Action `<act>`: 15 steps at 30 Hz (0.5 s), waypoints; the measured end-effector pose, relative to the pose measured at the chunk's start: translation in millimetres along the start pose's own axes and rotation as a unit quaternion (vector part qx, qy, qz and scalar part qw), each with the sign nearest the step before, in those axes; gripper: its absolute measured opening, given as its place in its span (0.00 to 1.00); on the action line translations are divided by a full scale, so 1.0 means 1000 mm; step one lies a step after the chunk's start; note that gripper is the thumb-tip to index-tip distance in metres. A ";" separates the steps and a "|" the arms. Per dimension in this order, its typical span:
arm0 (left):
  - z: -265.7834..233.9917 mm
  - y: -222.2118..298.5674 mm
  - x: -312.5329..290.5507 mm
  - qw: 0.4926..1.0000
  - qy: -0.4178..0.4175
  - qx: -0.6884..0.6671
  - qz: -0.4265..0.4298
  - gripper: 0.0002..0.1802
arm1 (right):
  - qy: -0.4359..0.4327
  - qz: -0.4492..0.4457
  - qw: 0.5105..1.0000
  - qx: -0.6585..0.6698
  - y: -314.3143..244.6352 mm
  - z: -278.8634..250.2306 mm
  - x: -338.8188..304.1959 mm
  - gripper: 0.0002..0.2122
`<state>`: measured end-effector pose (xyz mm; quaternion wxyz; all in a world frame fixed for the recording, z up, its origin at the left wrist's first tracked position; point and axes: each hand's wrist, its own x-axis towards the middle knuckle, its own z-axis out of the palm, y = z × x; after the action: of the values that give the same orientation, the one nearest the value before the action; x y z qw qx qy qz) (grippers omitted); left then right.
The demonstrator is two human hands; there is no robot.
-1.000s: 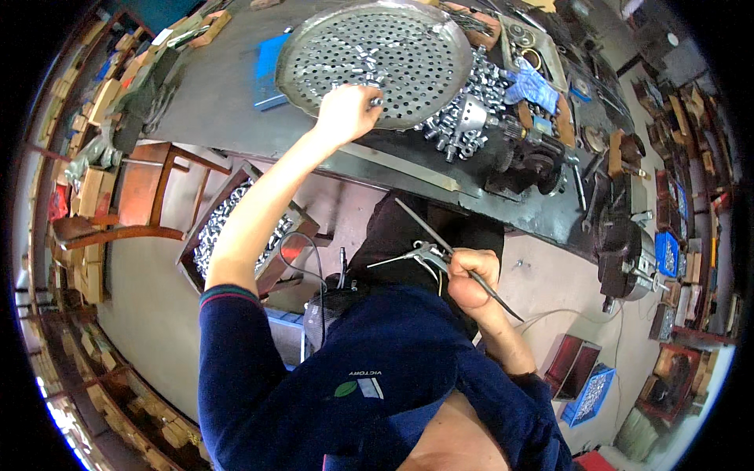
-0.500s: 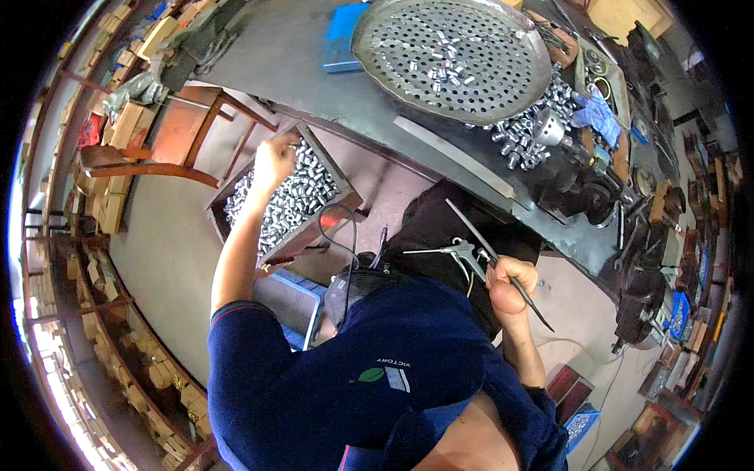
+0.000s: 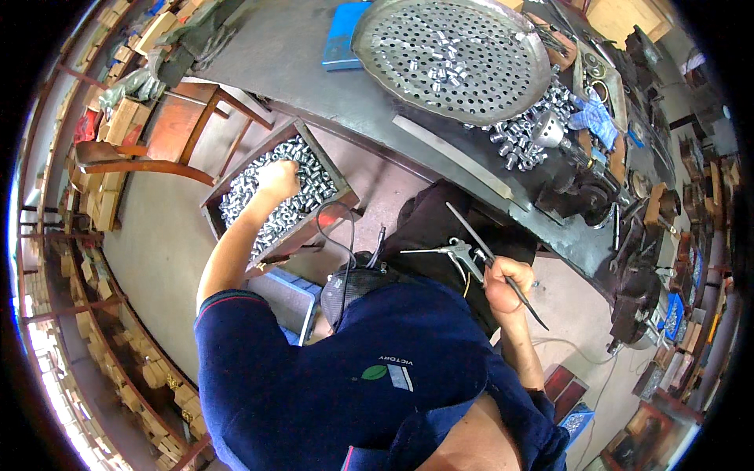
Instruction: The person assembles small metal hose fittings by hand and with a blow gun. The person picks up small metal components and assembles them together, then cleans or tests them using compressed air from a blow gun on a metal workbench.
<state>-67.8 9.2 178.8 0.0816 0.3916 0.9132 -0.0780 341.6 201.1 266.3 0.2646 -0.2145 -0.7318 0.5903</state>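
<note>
My left hand (image 3: 279,180) is down at the heap of small shiny metal sleeves (image 3: 314,169) in an open-topped wooden box (image 3: 339,196). Its fingers are curled together, their tips hidden, so I cannot make out what they hold. My right hand (image 3: 506,284) is wrapped around a long, dark, tapered file (image 3: 465,228), which slants across in front of my body. Just left of that fist sits an air blow gun (image 3: 459,251) with a thin nozzle; whether the hand also touches it is unclear.
A round perforated metal pan (image 3: 491,98) with several sleeves stands on the dark workbench (image 3: 290,59). Beside it lie more loose sleeves (image 3: 522,141), a blue glove (image 3: 594,122) and a blue box (image 3: 343,39). A wooden chair (image 3: 177,129) is at the left, near loaded shelves (image 3: 106,298).
My left hand has moved from near the far side of the box down onto the sleeves. The right hand keeps its grip on the file, almost still.
</note>
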 end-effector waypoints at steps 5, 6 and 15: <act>-0.009 -0.006 0.002 0.999 0.045 -0.014 -0.021 0.10 | 0.025 0.017 0.999 -0.017 0.006 0.000 -0.004 0.10; 0.000 -0.014 0.005 0.990 0.096 -0.102 -0.017 0.10 | 0.024 0.011 0.999 -0.024 0.004 0.000 -0.003 0.10; -0.088 0.123 -0.041 0.517 -0.138 -0.834 0.134 0.07 | -0.040 -0.020 0.999 -0.011 -0.012 0.004 0.010 0.13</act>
<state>42.1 82.6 263.3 0.5050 0.2456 0.4733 0.6787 331.8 202.1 278.8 0.2445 -0.1795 -0.7526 0.5845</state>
